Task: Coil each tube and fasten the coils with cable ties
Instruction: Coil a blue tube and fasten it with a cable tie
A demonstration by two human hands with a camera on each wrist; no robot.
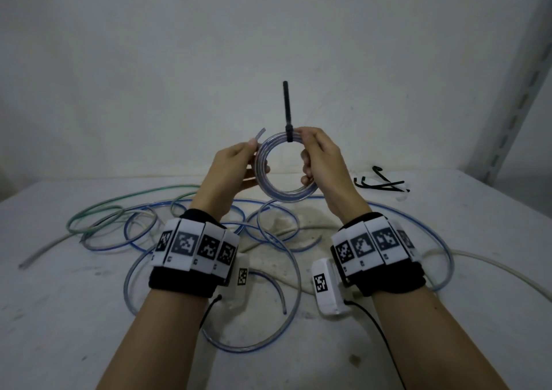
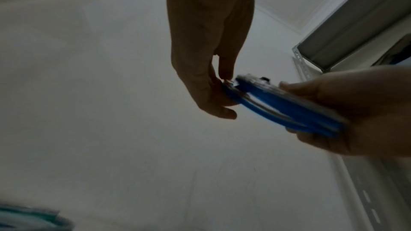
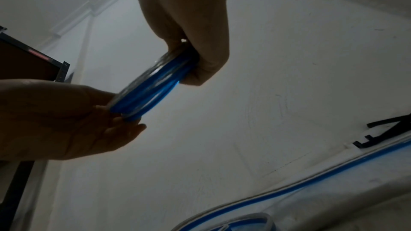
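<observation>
A small coil of clear, blue-striped tube [image 1: 282, 177] [image 2: 284, 106] [image 3: 151, 87] is held up above the table between both hands. A black cable tie [image 1: 287, 111] is wrapped round the coil's top, and its long tail stands straight up. My left hand [image 1: 254, 158] [image 2: 224, 94] [image 3: 120, 111] grips the coil's left side, just below the free tube end [image 1: 260, 134] that sticks out. My right hand [image 1: 305, 147] [image 2: 289, 108] [image 3: 189, 59] pinches the top right of the coil beside the tie's head, its lower fingers curled through the ring.
Loose blue-striped tubes [image 1: 268, 240] [image 3: 311, 182] sprawl over the white table under my wrists, a green tube [image 1: 119, 207] at the left, a pale tube [image 1: 493, 270] at the right. Spare black cable ties [image 1: 382, 183] [image 3: 389, 129] lie at the back right. A metal rack upright [image 1: 519, 90] stands far right.
</observation>
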